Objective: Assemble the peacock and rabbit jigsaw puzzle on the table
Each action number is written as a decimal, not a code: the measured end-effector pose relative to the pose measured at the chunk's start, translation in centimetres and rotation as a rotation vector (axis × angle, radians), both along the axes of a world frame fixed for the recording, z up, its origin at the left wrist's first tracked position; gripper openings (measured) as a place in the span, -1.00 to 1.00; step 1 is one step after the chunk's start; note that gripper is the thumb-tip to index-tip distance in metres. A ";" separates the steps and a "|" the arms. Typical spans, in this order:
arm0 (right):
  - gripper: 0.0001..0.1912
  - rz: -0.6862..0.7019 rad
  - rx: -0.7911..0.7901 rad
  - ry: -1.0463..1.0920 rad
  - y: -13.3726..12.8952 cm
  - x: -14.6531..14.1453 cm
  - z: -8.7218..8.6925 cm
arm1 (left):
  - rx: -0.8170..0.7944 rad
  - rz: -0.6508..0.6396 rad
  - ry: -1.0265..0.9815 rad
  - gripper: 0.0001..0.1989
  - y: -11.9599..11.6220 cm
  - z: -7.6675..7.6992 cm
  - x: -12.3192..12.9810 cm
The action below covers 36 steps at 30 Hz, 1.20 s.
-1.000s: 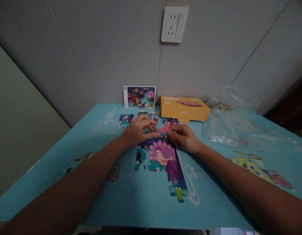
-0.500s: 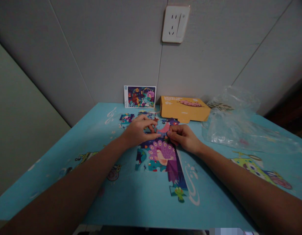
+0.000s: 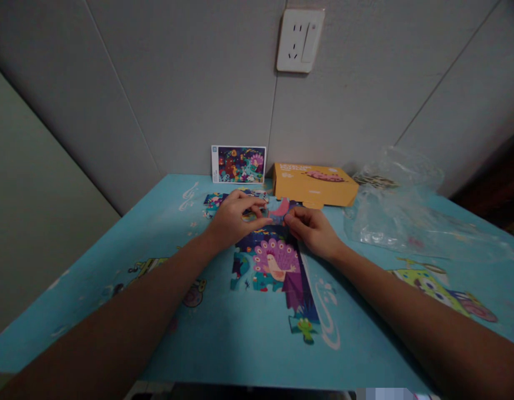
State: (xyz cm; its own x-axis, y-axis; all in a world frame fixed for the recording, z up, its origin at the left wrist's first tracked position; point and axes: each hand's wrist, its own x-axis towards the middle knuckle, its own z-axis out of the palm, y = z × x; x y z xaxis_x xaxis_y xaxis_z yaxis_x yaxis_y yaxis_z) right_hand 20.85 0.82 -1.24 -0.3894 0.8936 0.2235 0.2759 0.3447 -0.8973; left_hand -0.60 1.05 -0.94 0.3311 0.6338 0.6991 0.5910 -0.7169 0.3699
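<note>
A partly joined jigsaw puzzle [image 3: 277, 261] lies on the table, showing a purple peacock, with a strip running down to a green frog. Beyond its upper part is a puzzle piece [image 3: 278, 208] with a pink shape. My right hand [image 3: 313, 229] pinches that piece at its right edge between thumb and forefinger. On the other side, my left hand [image 3: 235, 218] hovers with thumb and fingers apart, its fingertips close to the piece; whether they touch it I cannot tell. Loose puzzle pieces [image 3: 214, 200] lie behind my left hand, partly hidden by it.
A picture card [image 3: 239, 165] of the puzzle leans against the wall. Right of it stands a yellow box [image 3: 315, 184]. A clear plastic bag [image 3: 390, 216] with more pieces inside sits at the back right. The blue table [image 3: 223, 344] bears printed cartoon figures.
The pink-patterned piece has moved slightly away from me, with both hands shifting a little along with it. More of the puzzle's dark upper strip now shows below the hands.
</note>
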 end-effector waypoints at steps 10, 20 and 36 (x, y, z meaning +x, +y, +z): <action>-0.60 -0.468 -0.056 -0.159 2.3 1.7 -0.7 | -0.314 0.658 0.113 -0.63 1.6 -1.0 -1.9; -0.51 -0.495 0.020 -0.220 2.3 1.6 -0.6 | -0.446 0.625 0.226 -0.50 1.3 -1.1 -1.7; -0.52 -0.489 0.027 -0.263 2.0 1.3 -0.4 | -0.341 0.687 0.159 -0.56 1.6 -1.1 -2.0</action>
State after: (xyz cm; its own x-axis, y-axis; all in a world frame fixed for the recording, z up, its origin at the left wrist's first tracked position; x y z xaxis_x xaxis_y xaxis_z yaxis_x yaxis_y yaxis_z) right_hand 22.17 2.83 -1.69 0.0237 0.9795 0.2002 0.6231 0.1421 -0.7691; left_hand -2.59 2.65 -2.05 -0.1333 0.9043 0.4056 0.9254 -0.0329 0.3775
